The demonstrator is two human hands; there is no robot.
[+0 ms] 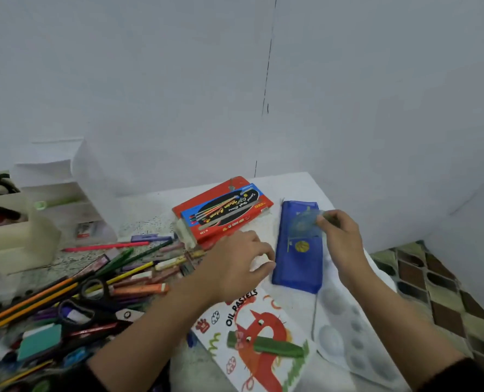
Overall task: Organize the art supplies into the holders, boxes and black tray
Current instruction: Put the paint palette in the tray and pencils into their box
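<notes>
A blue pencil pouch [297, 261] lies on the white table. My right hand [341, 236] pinches a clear protractor [303, 222] over the pouch's far end. My left hand [235, 267] hovers with curled fingers at the pouch's left edge; whether it touches it is unclear. A red water-colour box [221, 210] lies behind my left hand. A white oil pastels box [260, 343] lies in front, with a green crayon [263, 345] on it. Loose pencils, pastels and black scissors [88, 301] are heaped at the left.
White desk holders [37, 216] stand at the back left, holding markers and scissors. A white paint palette [345, 335] lies under my right forearm. The wall is close behind. The table's right edge drops to a patterned floor [438, 290].
</notes>
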